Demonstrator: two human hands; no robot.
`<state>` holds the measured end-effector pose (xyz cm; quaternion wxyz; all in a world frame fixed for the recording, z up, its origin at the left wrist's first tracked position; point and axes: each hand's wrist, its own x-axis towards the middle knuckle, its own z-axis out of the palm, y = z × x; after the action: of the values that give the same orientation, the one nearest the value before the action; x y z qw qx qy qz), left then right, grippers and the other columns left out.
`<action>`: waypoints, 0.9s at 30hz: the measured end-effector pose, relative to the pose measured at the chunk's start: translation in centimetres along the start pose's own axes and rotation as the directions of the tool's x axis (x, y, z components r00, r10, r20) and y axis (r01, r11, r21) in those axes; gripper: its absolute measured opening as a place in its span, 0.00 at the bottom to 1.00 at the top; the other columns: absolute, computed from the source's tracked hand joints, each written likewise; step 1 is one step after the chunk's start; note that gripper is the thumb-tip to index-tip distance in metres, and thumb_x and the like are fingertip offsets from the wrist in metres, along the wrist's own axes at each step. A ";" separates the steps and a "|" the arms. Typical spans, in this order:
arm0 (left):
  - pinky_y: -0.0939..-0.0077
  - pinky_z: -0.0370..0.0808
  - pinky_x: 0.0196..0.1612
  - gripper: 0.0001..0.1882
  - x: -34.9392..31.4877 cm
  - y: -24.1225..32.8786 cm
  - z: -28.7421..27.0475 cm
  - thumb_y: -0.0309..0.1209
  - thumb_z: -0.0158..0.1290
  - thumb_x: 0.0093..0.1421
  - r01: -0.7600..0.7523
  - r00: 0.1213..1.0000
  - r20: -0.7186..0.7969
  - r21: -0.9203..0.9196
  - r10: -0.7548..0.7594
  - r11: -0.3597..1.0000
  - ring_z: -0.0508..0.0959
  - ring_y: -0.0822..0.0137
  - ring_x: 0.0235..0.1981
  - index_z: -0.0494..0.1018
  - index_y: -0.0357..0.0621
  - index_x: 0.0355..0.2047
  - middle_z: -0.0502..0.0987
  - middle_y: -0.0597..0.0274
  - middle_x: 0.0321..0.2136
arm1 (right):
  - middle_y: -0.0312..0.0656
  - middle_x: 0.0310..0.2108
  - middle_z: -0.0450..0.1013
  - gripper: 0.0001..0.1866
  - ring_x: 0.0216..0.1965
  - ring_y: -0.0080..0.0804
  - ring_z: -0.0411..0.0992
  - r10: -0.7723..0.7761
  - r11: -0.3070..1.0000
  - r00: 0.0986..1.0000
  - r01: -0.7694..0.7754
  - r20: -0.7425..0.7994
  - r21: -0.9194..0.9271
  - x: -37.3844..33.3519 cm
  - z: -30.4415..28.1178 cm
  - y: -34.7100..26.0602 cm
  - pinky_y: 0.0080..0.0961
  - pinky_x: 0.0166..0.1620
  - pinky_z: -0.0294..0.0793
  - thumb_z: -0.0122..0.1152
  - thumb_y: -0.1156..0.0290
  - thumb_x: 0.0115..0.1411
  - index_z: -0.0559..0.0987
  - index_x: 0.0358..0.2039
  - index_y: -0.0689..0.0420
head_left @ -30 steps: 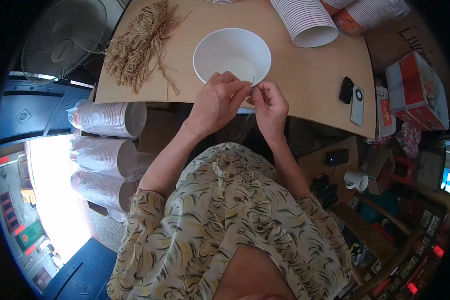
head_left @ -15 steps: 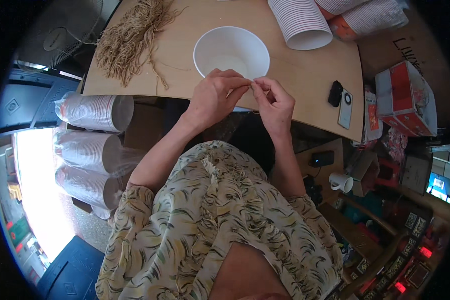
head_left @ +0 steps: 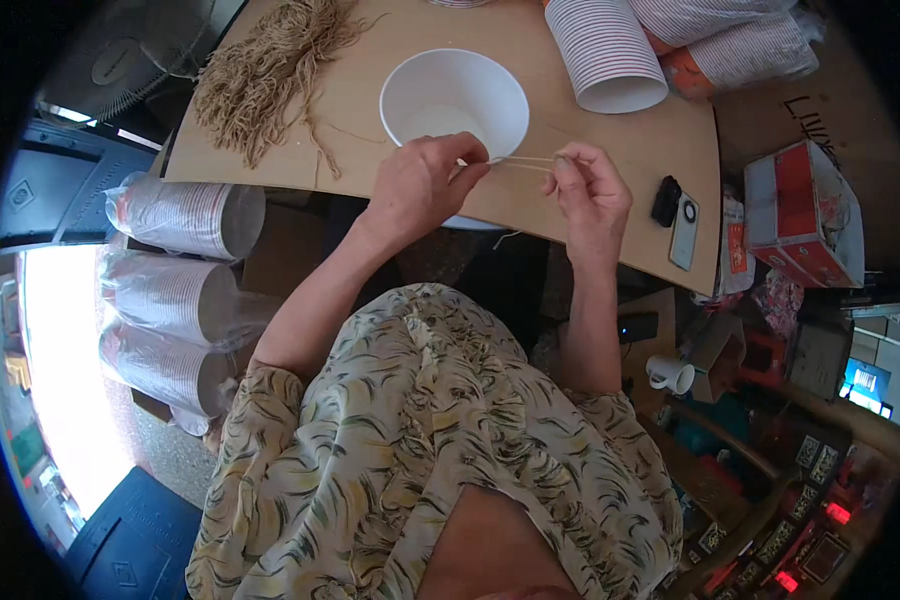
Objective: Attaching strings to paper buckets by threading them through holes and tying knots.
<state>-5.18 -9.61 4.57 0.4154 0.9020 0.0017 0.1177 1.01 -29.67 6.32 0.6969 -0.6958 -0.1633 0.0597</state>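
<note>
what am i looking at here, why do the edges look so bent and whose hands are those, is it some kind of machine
No machine is doing the work: you see the left hand and right hand of one person, both bare. The pictures come from a wide fisheye camera worn on the head, looking down, so straight edges bend near the rim. Left in the picture is the person's left.

The fingertips of both hands pinch thin pale strands, stretched between them near a white bucket. On the table also lie a bundle of tan strings, a stack of paper tubs, a phone and a small black object.
</note>
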 end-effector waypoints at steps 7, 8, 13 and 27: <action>0.63 0.79 0.38 0.09 0.5 -1.4 -0.9 0.32 0.58 0.61 -0.122 0.988 -0.097 -0.008 0.121 0.993 0.83 0.54 0.35 0.79 0.42 0.40 0.83 0.54 0.33 | 0.34 0.28 0.74 0.08 0.22 0.10 0.59 -0.036 0.997 0.996 0.030 0.087 0.070 0.0 -1.5 -1.1 0.10 0.23 0.52 0.62 0.72 0.65 0.78 0.43 0.59; 0.67 0.80 0.39 0.11 0.7 -1.3 -1.1 0.29 0.58 0.62 -0.235 0.956 -0.174 0.031 0.237 0.972 0.84 0.56 0.37 0.78 0.40 0.44 0.83 0.52 0.34 | 0.34 0.28 0.74 0.08 0.22 0.10 0.59 -0.037 0.997 0.996 0.031 0.086 0.067 0.1 -1.4 -1.3 0.10 0.23 0.52 0.62 0.72 0.65 0.78 0.43 0.59; 0.71 0.78 0.35 0.14 3.4 2.5 -3.0 0.35 0.52 0.68 -0.251 0.965 0.038 -0.158 0.260 0.955 0.80 0.64 0.32 0.77 0.38 0.47 0.81 0.54 0.36 | 0.32 0.30 0.74 0.09 0.32 0.16 0.71 0.036 0.999 0.990 -0.041 0.139 0.035 0.3 -1.2 -2.0 0.15 0.38 0.71 0.65 0.71 0.64 0.80 0.40 0.62; 0.85 0.71 0.34 0.15 4.8 2.8 -1.7 0.41 0.48 0.72 0.241 0.872 0.476 -0.624 0.117 0.743 0.72 0.82 0.31 0.74 0.42 0.38 0.75 0.71 0.29 | 0.33 0.28 0.75 0.14 0.23 0.09 0.61 0.150 0.970 0.978 -0.175 0.147 0.171 0.4 -1.9 -2.8 0.11 0.26 0.58 0.57 0.62 0.69 0.80 0.44 0.60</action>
<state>-1.17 -9.72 8.76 0.6997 0.6924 -0.1137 -0.1342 1.62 -31.41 9.19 0.7381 -0.6344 -0.1457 0.1777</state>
